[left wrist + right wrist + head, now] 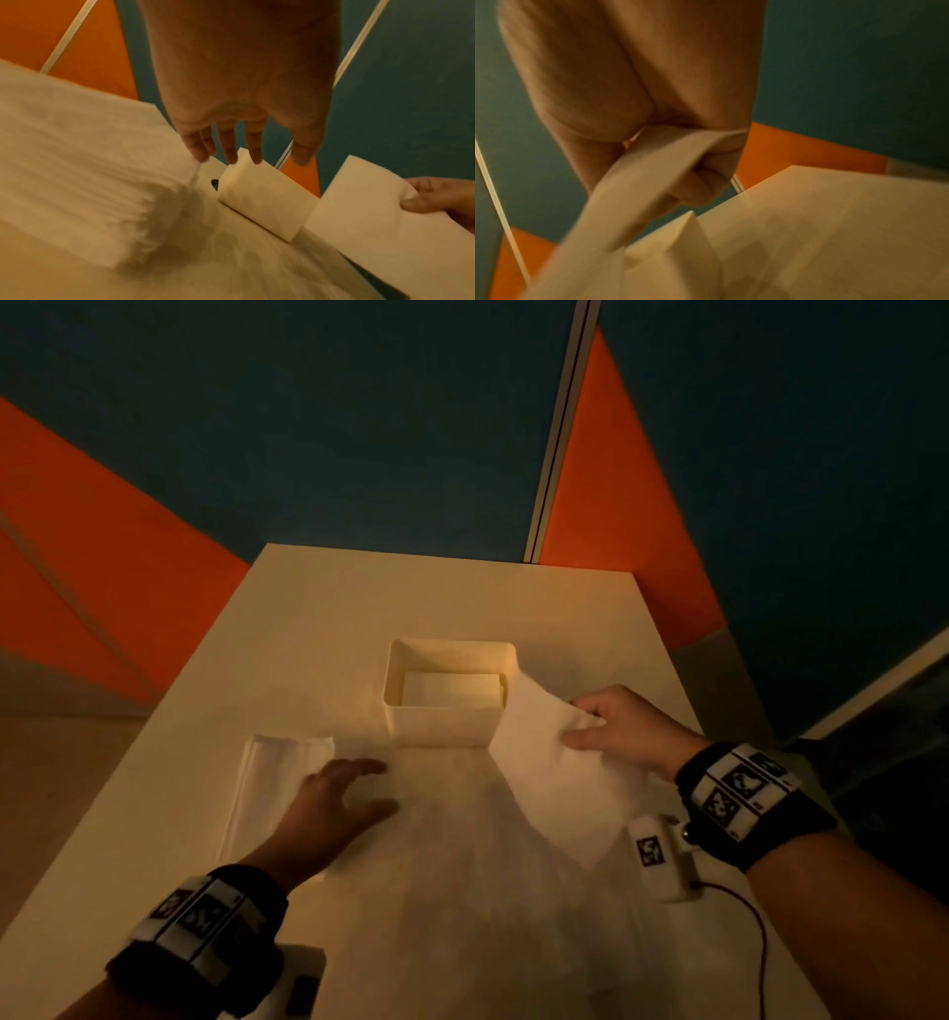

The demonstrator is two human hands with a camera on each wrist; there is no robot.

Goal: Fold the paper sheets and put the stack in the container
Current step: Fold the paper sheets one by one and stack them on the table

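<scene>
A pale table (pixel 318 629) carries everything. Near its left side lies a stack of unfolded paper sheets (pixel 272 783), its long axis running near to far. At the centre stands a white rectangular container (pixel 441 726), open on top, with folded sheets (pixel 452 688) lying flat inside. Just right of it, the right hand (pixel 624 729) pinches one paper sheet (pixel 554 778) between thumb and curled fingers, the sheet hanging toward the near side. The left hand (pixel 334 798) hovers with fingers spread wide beside the stack.
</scene>
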